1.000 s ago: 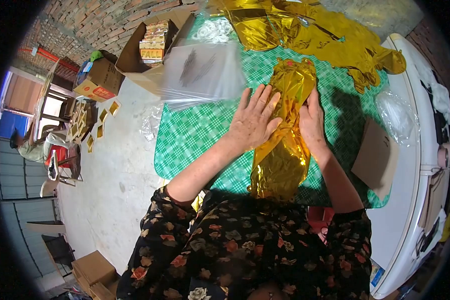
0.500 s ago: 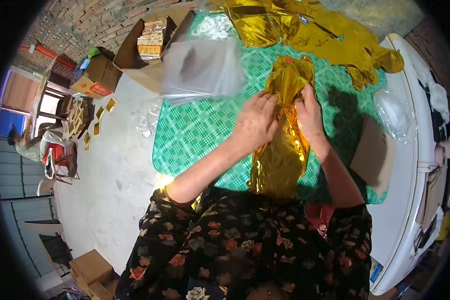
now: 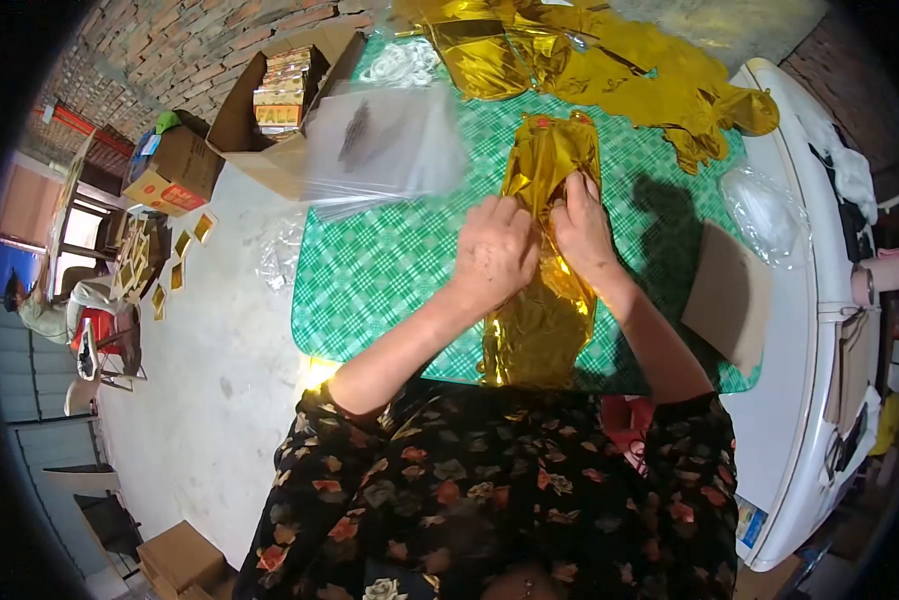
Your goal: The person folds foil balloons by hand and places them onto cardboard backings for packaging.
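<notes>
A flat, crinkled gold foil balloon (image 3: 538, 335) lies lengthwise on the green checked tabletop, its near end at the table's front edge. Over its left side my left hand (image 3: 495, 250) is closed, the fingers curled onto the foil. My right hand (image 3: 583, 232) pinches the foil's right side, a little farther up. Between the hands the foil is gathered into folds. The far end (image 3: 555, 128) lies beyond my fingertips. Both thumbs are partly hidden.
Clear plastic bags (image 3: 380, 145) lie stacked at the left. More gold foil (image 3: 610, 75) covers the back. A cardboard piece (image 3: 727, 300) and a bagged white item (image 3: 765, 215) are at right. An open carton (image 3: 260, 150) stands left; a person (image 3: 45, 310) sits far left.
The whole view has shifted slightly left. My left hand has slid a little nearer to me along the foil, and my right fingers have changed their hold.
</notes>
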{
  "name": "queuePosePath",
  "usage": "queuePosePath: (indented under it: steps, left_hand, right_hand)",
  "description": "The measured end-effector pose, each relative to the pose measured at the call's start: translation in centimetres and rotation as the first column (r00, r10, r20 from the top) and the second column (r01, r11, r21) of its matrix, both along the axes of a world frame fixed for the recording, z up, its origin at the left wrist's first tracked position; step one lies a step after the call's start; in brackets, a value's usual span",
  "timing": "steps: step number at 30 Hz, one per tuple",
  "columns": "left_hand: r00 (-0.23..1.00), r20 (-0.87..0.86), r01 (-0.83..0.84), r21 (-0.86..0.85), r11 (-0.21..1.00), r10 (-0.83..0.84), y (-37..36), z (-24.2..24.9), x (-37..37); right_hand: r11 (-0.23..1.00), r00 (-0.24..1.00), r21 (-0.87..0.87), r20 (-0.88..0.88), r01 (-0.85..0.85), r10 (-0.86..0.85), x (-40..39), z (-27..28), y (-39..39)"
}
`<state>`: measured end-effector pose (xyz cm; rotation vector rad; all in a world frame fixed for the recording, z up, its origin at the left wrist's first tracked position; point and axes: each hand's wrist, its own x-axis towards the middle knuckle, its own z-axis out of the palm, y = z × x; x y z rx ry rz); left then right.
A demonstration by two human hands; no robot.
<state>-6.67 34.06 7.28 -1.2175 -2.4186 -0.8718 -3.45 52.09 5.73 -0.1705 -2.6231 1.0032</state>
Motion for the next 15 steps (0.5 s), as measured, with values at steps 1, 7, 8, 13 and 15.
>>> queuePosePath:
  steps: [1, 7, 8, 13, 15]
  left_hand:
    - [0.999, 0.043, -0.012, 0.039, 0.999, 0.010, -0.2, -0.1, -0.3]
    - [0.970, 0.242, -0.033, 0.167, 0.985, -0.009, -2.4, 1.3, -1.3]
    - [0.959, 0.282, -0.032, 0.202, 0.979, -0.027, -2.5, 1.4, -1.5]
    - [0.912, 0.388, 0.037, 0.251, 0.967, -0.136, -2.4, 2.1, -3.2]
    - [0.923, 0.360, 0.067, 0.193, 0.979, -0.134, -2.1, 1.7, -4.1]
  right_hand:
    - [1.000, 0.999, 0.001, -0.031, -0.017, 0.017, 0.0, -0.3, 0.1]
    - [0.995, 0.992, 0.058, -0.099, -0.076, 0.082, -0.1, 0.2, -0.6]
    - [0.997, 0.995, 0.021, -0.067, -0.073, 0.074, 0.0, 0.5, -0.6]
    - [0.999, 0.996, 0.038, -0.079, -0.038, 0.041, 0.0, 0.1, -0.6]
    - [0.989, 0.986, 0.148, -0.166, -0.004, 0.029, -0.3, -1.1, -0.5]
